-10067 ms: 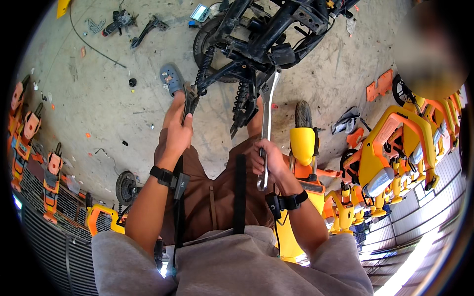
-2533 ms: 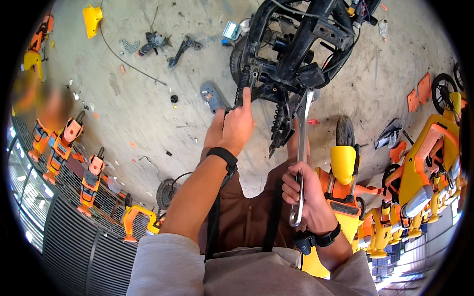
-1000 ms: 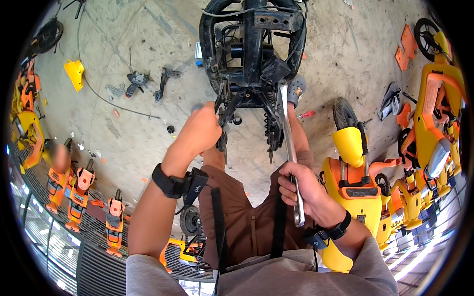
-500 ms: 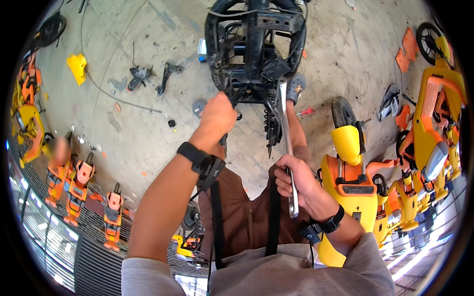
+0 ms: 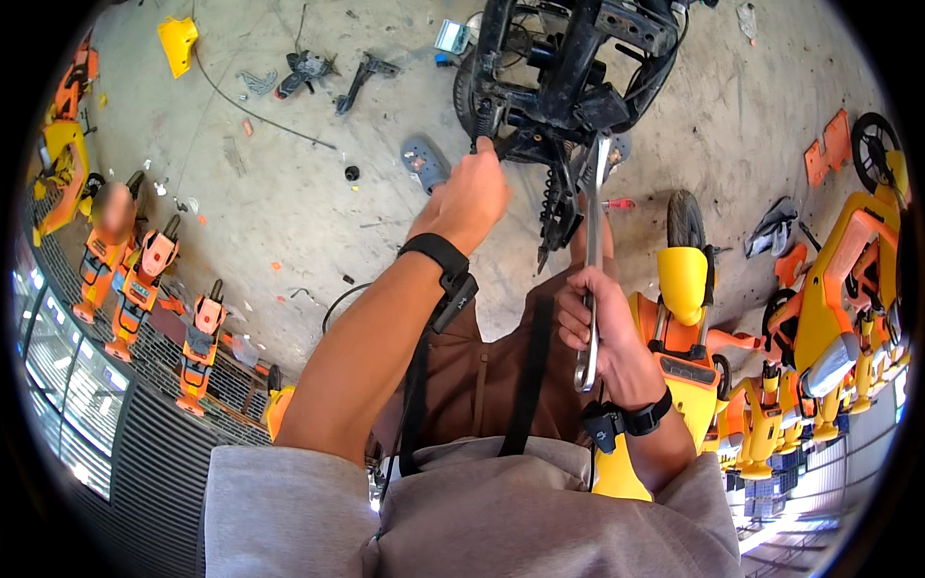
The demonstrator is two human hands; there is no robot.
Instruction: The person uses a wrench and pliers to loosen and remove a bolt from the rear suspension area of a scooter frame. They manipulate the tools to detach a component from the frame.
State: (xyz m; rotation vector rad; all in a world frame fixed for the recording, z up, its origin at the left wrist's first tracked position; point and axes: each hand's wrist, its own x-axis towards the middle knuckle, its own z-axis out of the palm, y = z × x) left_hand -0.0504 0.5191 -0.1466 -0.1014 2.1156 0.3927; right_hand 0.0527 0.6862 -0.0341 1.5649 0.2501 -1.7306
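A black scooter frame (image 5: pixel 564 91) with a wheel lies ahead of me on the floor. My left hand (image 5: pixel 472 197) is closed around the lower part of the left shock absorber (image 5: pixel 486 118), which it mostly covers. In my right hand (image 5: pixel 607 323) is a long silver wrench (image 5: pixel 594 231), gripped near its close end. The wrench's far end meets the frame's near right corner; whether it sits on a fastener cannot be made out. Beside it, a second shock absorber (image 5: pixel 553 207) with a coil spring hangs toward me.
A yellow-orange scooter (image 5: pixel 679 289) stands close to my right arm, with several more behind it. Orange scooter parts (image 5: pixel 198 352) line the left side. A red-handled screwdriver (image 5: pixel 619 203), a black cable (image 5: pixel 260 118) and loose parts lie on the floor near my shoes (image 5: pixel 424 162).
My view has shifted, so the frame appears farther right and higher. The frame now looks tilted. My left hand still grips the shock absorber, and my right hand keeps hold of the wrench.
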